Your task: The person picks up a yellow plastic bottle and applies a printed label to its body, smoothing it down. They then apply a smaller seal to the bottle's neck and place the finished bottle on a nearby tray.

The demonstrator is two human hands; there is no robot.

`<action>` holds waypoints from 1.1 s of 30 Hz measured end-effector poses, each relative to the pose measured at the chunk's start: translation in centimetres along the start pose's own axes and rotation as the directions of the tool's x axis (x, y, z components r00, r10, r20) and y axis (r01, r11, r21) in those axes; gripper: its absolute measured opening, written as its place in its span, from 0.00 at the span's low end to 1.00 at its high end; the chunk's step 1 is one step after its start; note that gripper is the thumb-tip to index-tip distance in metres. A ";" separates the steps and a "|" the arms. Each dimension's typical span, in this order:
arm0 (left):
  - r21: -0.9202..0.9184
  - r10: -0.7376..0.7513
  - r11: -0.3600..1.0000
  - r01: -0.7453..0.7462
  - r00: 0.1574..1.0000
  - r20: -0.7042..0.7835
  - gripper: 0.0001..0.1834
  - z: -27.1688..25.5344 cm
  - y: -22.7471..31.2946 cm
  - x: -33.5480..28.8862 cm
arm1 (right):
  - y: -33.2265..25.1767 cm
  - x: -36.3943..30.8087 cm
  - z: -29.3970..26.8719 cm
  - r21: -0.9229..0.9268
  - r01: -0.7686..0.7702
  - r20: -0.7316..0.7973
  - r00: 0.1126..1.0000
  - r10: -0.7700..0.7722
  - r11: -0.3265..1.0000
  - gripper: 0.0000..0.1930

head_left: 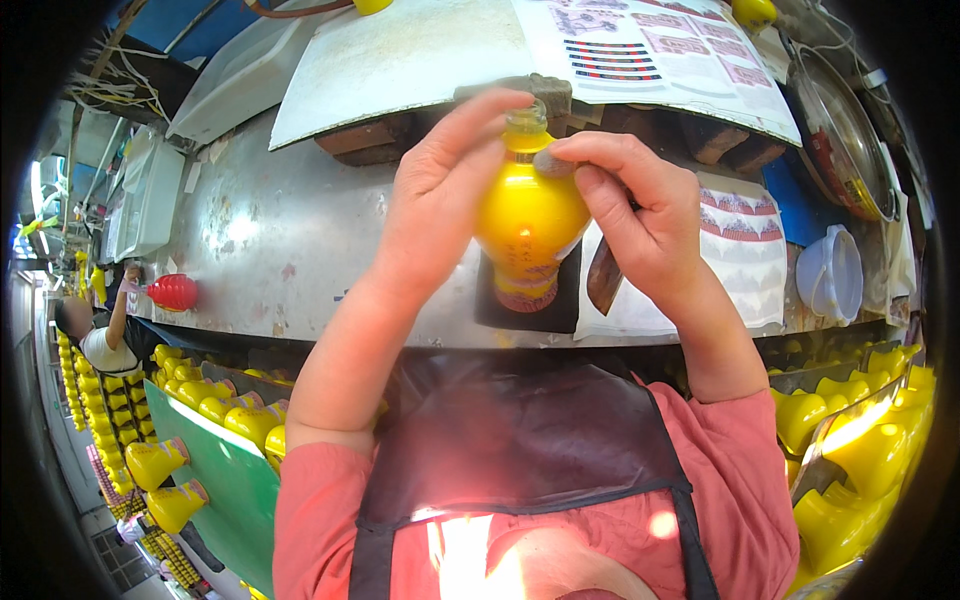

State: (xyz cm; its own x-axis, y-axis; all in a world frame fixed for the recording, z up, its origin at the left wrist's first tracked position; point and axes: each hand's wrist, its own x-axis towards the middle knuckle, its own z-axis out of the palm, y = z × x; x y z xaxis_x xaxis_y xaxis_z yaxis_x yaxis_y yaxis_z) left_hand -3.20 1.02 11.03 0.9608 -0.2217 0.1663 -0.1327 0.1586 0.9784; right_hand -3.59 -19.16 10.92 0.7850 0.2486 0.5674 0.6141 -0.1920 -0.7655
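Note:
A glossy yellow bottle (530,205) with a clear glass neck and a patterned band near its base is tilted over a dark pad (500,312). My left hand (445,175) is closed against its left side, fingers reaching over the neck. Between thumb and fingers, my right hand (645,205) pinches a small grey rounded piece (553,163), pressed to the bottle's shoulder just under the neck. A brown flat tool (603,278) juts out below the right palm; how it is held is partly hidden.
Printed decal sheets (745,255) lie to the right, near a white bucket (832,272). A white board (400,70) rests on bricks (375,138) ahead. At left are a red bottle (172,292) and another person (105,335). Yellow bottles (230,410) flank me on both sides.

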 end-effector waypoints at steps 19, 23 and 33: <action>0.159 0.053 0.986 -0.037 0.994 -0.092 0.08 1.1 3.9 -1.6 | -2.1 -3.0 0.3 -0.051 0.080 -0.012 0.997 -0.081 0.995 0.13; 0.116 0.067 0.992 -0.055 0.992 -0.105 0.08 1.3 3.8 -2.3 | -2.8 -3.9 0.6 -0.242 0.212 0.097 0.976 -0.194 0.947 0.18; 0.028 0.091 0.996 -0.089 0.990 -0.109 0.09 1.5 3.5 -3.0 | -3.0 -3.9 1.2 -0.204 0.265 -0.033 0.960 -0.277 0.943 0.16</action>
State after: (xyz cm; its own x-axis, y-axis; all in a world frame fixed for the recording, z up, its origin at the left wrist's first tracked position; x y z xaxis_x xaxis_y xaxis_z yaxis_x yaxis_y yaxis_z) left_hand -6.95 0.83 14.16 0.9655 -0.1001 0.2403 -0.2240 0.1506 0.9629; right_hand -8.61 -18.45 10.67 0.5863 0.2608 0.7669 0.8034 -0.3084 -0.5094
